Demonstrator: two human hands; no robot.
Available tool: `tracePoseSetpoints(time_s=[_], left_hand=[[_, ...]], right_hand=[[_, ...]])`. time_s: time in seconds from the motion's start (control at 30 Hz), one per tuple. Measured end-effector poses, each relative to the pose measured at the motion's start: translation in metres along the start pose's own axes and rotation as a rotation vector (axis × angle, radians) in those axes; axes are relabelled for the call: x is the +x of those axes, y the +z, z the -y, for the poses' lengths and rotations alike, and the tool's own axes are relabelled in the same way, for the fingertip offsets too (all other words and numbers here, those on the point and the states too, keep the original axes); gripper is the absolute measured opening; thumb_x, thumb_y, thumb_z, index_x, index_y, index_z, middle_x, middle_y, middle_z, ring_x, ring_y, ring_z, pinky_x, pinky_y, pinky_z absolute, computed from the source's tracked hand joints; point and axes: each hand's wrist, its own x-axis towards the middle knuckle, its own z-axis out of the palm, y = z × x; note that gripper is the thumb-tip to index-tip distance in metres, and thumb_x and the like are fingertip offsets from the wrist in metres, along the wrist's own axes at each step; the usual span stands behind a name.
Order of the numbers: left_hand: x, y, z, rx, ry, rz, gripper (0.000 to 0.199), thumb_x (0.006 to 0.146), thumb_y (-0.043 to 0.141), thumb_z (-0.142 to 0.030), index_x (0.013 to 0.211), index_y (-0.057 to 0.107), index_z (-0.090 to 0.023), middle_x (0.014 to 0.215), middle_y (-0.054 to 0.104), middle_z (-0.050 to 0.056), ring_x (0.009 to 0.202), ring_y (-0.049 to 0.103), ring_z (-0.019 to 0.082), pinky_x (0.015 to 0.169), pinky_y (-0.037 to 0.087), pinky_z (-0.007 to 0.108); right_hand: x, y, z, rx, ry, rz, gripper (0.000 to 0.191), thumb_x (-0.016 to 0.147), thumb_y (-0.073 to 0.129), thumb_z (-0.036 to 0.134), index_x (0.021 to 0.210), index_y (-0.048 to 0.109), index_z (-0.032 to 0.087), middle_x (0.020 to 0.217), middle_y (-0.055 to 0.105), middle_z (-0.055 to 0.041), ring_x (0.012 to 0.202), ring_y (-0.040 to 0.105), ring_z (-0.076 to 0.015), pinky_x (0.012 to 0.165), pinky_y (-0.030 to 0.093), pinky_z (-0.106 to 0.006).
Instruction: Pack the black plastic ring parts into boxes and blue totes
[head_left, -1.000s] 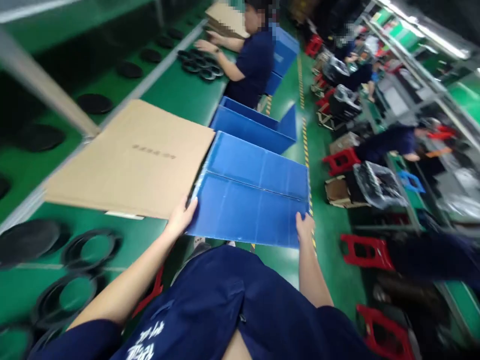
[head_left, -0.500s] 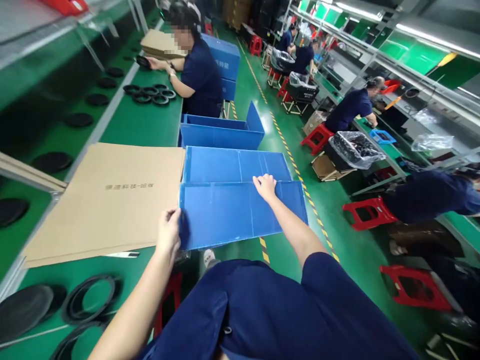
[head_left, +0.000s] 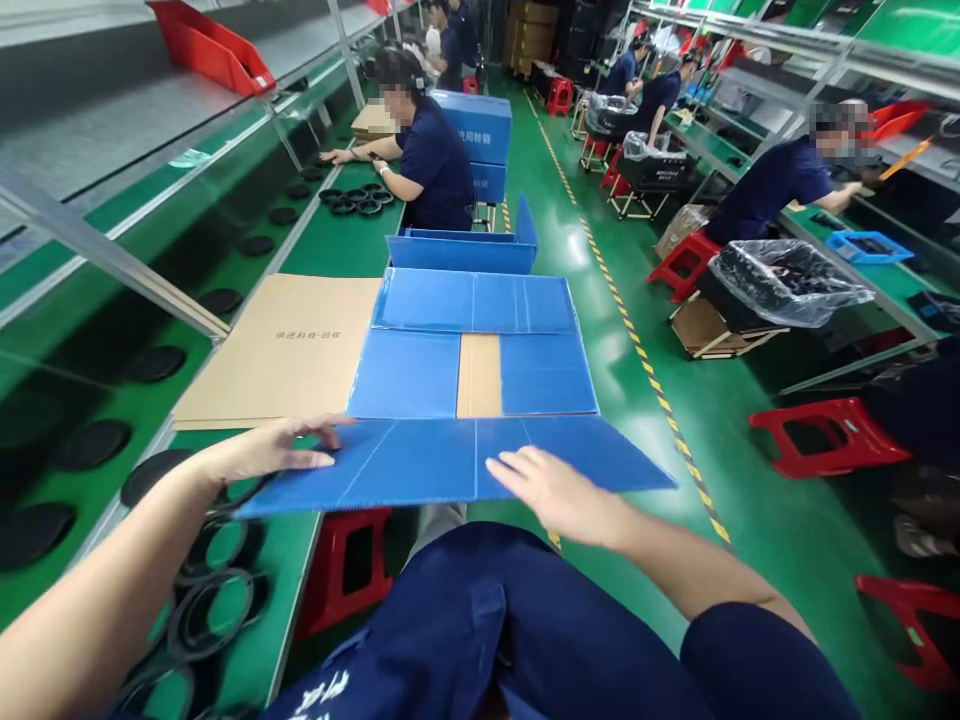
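Note:
A blue box (head_left: 420,372) stands in front of me. Its far flap lies folded inward, and its near flap (head_left: 442,470) slants out toward my body. Between the inner blue flaps a strip of brown cardboard (head_left: 480,375) shows. My left hand (head_left: 289,447) is at the near flap's left part, thumb and fingers apart. My right hand (head_left: 551,490) rests on the middle of that flap with its fingers stretched out. Left of the box, a flat brown cardboard stack (head_left: 300,345) with printed characters lies on the green workbench (head_left: 367,240).
Black rings (head_left: 214,610) lie at the lower left, beside a conveyor with black discs (head_left: 94,445). A red stool (head_left: 330,580) is under the bench. Ahead, a person (head_left: 442,160) sits by another open blue box (head_left: 465,252). Red stools (head_left: 825,435) stand right.
The near flap has swung outward toward my body, uncovering the inner flaps and brown strip. My left hand has moved left with fingers spread. My right hand has come nearer and flattened out.

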Motion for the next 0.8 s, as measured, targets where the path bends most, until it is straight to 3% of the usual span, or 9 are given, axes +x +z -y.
tracePoseSetpoints(time_s=[0.1,0.17,0.27,0.37,0.47,0.57,0.63,0.7,0.8], left_hand=[[0.001,0.046,-0.003,0.420,0.092,0.197,0.084,0.040,0.095,-0.036,0.122,0.075,-0.039,0.131,0.071,0.010,0.125,0.062,0.043,0.110,0.042,0.059],[0.014,0.090,-0.001,0.708,0.231,0.124,0.107,0.039,0.095,-0.025,0.141,0.064,-0.037,0.157,0.049,0.014,0.148,0.037,0.047,0.120,0.021,0.066],[0.045,0.153,0.008,1.048,0.478,0.121,0.123,0.046,0.089,-0.007,0.156,0.045,-0.036,0.169,0.025,0.012,0.158,0.013,0.041,0.124,-0.001,0.066],[0.076,0.186,0.025,1.200,0.569,0.117,0.108,0.066,0.077,-0.001,0.160,0.038,-0.038,0.171,0.023,0.009,0.159,0.014,0.035,0.127,0.001,0.060],[0.096,0.184,0.046,1.252,0.577,0.064,0.103,0.074,0.072,-0.001,0.161,0.032,-0.039,0.171,0.022,0.009,0.158,0.018,0.036,0.127,0.005,0.062],[0.100,0.169,0.059,1.268,0.682,0.174,0.127,0.064,0.088,-0.011,0.166,0.017,-0.037,0.173,0.014,0.013,0.158,0.017,0.039,0.127,0.006,0.060],[0.101,0.162,0.059,1.232,0.741,0.250,0.134,0.062,0.094,-0.027,0.167,0.011,-0.031,0.172,0.014,0.017,0.158,0.014,0.042,0.126,0.006,0.061],[0.105,0.160,0.051,1.150,0.761,0.280,0.123,0.074,0.086,-0.048,0.168,0.009,-0.025,0.170,0.020,0.020,0.158,0.014,0.042,0.125,0.007,0.063],[0.121,0.160,0.031,1.030,0.802,0.273,0.090,0.095,0.057,-0.063,0.166,0.019,-0.022,0.162,0.041,0.019,0.156,0.025,0.036,0.125,0.009,0.060]], right_hand=[[-0.033,0.065,-0.005,-0.096,-0.128,-0.043,0.070,0.090,0.055,0.015,0.158,0.043,0.026,0.156,0.050,-0.0089,0.141,0.046,-0.0291,0.121,0.032,-0.054],[-0.043,0.110,-0.028,-0.135,-0.173,-0.113,0.066,0.092,0.064,0.026,0.155,0.046,0.027,0.154,0.053,-0.0101,0.142,0.047,-0.0293,0.122,0.031,-0.057],[-0.041,0.164,-0.072,-0.195,-0.159,-0.118,0.060,0.090,0.072,0.037,0.146,0.055,0.027,0.148,0.059,-0.0082,0.139,0.053,-0.0256,0.120,0.038,-0.052],[-0.021,0.187,-0.100,-0.307,-0.026,0.097,0.062,0.090,0.074,0.038,0.146,0.055,0.020,0.154,0.053,-0.0109,0.145,0.047,-0.0273,0.122,0.034,-0.053],[0.012,0.172,-0.099,-0.341,-0.011,0.189,0.060,0.099,0.060,0.044,0.153,0.050,0.019,0.163,0.040,-0.0110,0.150,0.037,-0.0298,0.124,0.030,-0.053],[0.065,0.127,-0.093,-0.321,-0.023,0.023,0.053,0.108,0.038,0.043,0.159,0.042,0.028,0.166,0.035,-0.0052,0.152,0.032,-0.0278,0.123,0.030,-0.049],[0.106,0.091,-0.098,-0.332,0.096,-0.043,0.056,0.109,0.030,0.041,0.162,0.035,0.025,0.166,0.037,-0.0063,0.154,0.027,-0.0273,0.122,0.031,-0.049],[0.144,0.060,-0.110,-0.366,0.196,0.045,0.058,0.109,0.031,0.042,0.163,0.034,0.021,0.164,0.040,-0.0084,0.154,0.026,-0.0291,0.121,0.032,-0.052],[0.178,0.031,-0.127,-0.494,0.147,0.248,0.055,0.106,0.041,0.042,0.157,0.043,0.021,0.159,0.047,-0.0081,0.147,0.036,-0.0332,0.122,0.024,-0.060]])
